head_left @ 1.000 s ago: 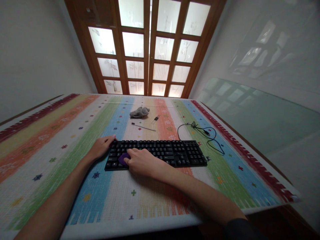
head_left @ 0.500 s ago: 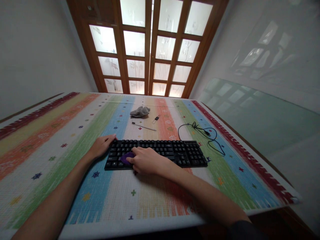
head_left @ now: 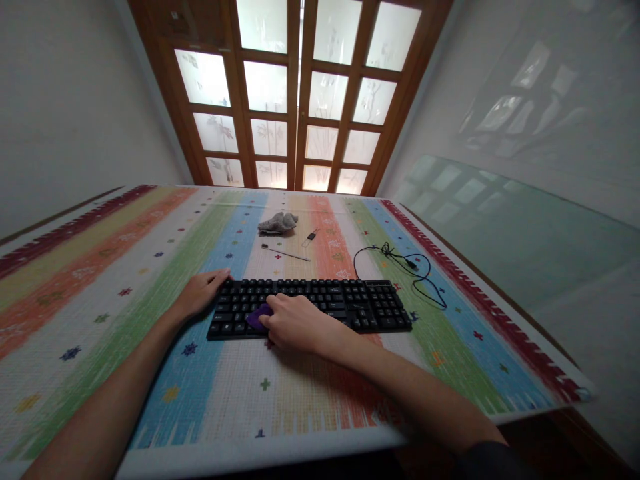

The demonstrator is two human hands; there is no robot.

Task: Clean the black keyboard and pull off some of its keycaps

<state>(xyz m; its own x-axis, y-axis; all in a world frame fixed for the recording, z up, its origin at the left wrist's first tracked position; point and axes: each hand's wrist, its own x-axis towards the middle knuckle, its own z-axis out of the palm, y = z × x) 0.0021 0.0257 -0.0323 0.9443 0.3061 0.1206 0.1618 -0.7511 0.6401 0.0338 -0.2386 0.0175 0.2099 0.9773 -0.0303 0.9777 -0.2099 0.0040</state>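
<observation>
From the head camera, a black keyboard (head_left: 310, 305) lies across the middle of the surface (head_left: 100, 280), which is covered by a cloth striped in red, orange, green, blue and white. The left hand (head_left: 200, 293) rests flat at the keyboard's left end, fingers loosely curved, the fingertips touching the upper left corner of the frame; it holds nothing. The right hand (head_left: 295, 323) lies over the left half of the keys, its fingers closed on a small purple piece (head_left: 259, 317) that is pressed against the keys near the bottom row. What the purple piece is cannot be told for sure at this size; it looks like a soft pad or cloth. The right forearm crosses the surface from the lower right, with a dark sleeve at the frame's edge.

Behind the keyboard, well apart from both hands, a grey crumpled rag (head_left: 277, 222) sits near the far middle. Just in front of it lie a thin rod-like tool (head_left: 285, 253) and a small clip-like item (head_left: 311, 236). The keyboard's black cable (head_left: 400, 263) loops loosely to the right. A wooden glazed door (head_left: 300, 93) stands beyond the surface.
</observation>
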